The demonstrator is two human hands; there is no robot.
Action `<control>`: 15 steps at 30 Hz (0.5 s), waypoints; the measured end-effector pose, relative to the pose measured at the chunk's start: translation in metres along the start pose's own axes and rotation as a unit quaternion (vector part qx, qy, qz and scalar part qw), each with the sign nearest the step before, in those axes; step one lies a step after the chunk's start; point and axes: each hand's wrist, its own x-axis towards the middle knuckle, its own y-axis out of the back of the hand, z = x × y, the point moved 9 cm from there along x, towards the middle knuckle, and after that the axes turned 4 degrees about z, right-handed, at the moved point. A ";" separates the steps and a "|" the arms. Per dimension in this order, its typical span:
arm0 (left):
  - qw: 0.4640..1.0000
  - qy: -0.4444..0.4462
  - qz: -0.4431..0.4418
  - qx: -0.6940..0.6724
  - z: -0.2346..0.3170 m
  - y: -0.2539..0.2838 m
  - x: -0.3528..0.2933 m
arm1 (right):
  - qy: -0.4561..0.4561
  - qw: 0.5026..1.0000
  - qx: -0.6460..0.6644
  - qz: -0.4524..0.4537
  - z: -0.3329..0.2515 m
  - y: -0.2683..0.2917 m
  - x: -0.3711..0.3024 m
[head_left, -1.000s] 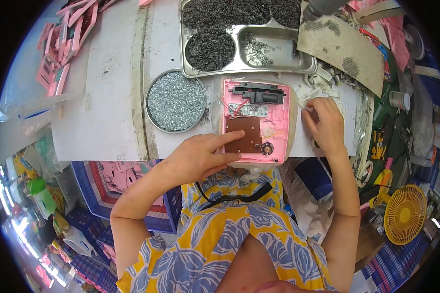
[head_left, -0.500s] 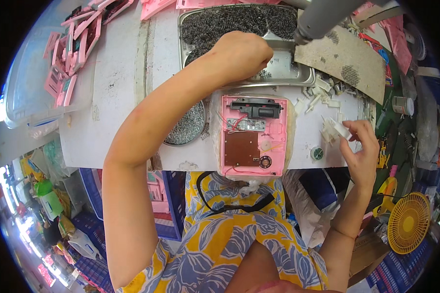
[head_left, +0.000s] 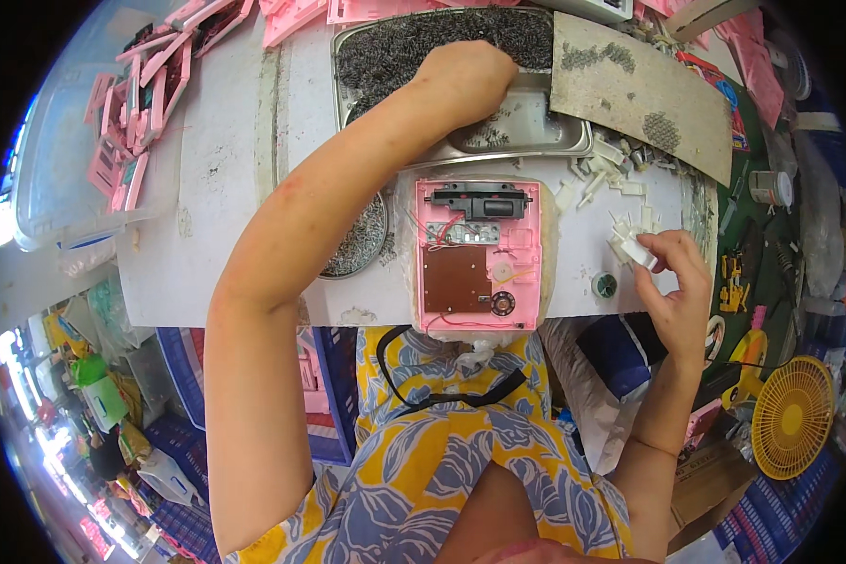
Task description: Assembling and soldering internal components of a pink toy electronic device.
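My left hand [head_left: 470, 85] is curled over the metal tray [head_left: 573, 143], which holds a great heap of small dark screws or springs [head_left: 399, 45]. Its fingertips point down and away, so whatever they pinch is hidden. Off to the right, my right hand [head_left: 679, 282] grips a white plastic part [head_left: 639, 252] between thumb and fingers, just above the table beside other white pieces. Between my arms lies an open pink plastic housing [head_left: 526, 273], fitted with a black motor-like unit [head_left: 479, 201], a brown board [head_left: 454, 282], a round speaker [head_left: 503, 303] and thin red wires.
Left of the housing, a round dish [head_left: 362, 240] of small silvery pieces is partly behind my left forearm. A speckled board [head_left: 620, 94] leans across the tray's right end. A small green-topped round item [head_left: 604, 285] sits near the front edge. Pink parts [head_left: 127, 141] pile up at far left.
The grey cylindrical tool that hung at the upper right is out of view. My left hand has shifted slightly up and left over the tray. My right hand has moved slightly left, still gripping white plastic.
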 end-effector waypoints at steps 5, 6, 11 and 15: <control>0.996 -0.042 -0.050 0.065 0.021 -0.015 -0.005 | 0.020 1.000 0.010 -0.019 -0.013 -0.014 0.004; 0.995 -0.042 -0.067 0.061 0.022 -0.016 -0.006 | 0.021 1.000 0.009 -0.021 -0.015 -0.015 0.005; 0.993 -0.044 0.107 -0.032 0.023 0.049 -0.029 | 0.024 1.000 0.009 -0.016 -0.023 -0.010 0.003; 0.918 -0.004 0.170 -0.358 0.044 0.087 -0.115 | 0.096 0.994 0.051 0.011 -0.041 -0.007 -0.014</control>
